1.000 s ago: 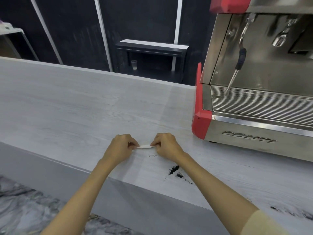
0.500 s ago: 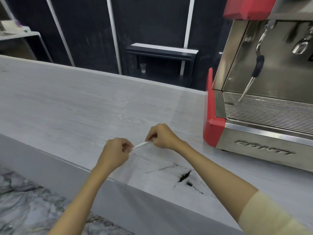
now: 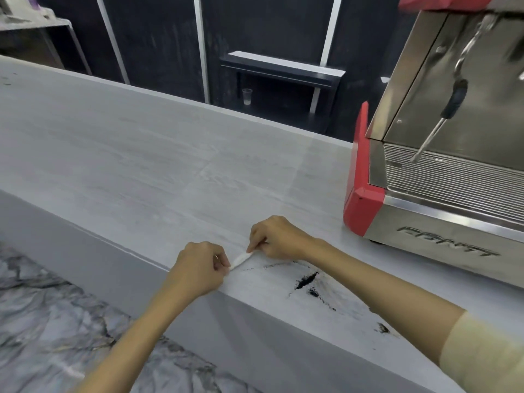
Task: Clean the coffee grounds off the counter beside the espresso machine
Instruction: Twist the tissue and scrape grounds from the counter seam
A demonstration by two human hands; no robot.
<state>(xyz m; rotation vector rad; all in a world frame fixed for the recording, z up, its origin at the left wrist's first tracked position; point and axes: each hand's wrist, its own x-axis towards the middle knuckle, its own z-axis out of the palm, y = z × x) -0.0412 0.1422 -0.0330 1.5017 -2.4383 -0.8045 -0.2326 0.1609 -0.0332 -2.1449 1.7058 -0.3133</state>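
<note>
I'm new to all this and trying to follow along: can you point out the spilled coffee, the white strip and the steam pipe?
coffee grounds (image 3: 305,280): head view, on the thickest dark streak.
white strip (image 3: 240,259): head view, its middle, between both hands.
steam wand (image 3: 456,98): head view, on its black grip.

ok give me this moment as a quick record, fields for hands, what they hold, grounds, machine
left hand: pinches one end of the white strip
right hand: pinches the other end
strip: held just above the counter
coffee grounds: dark streaks near the front edge, under the right forearm
espresso machine: to the right, red corner
</note>
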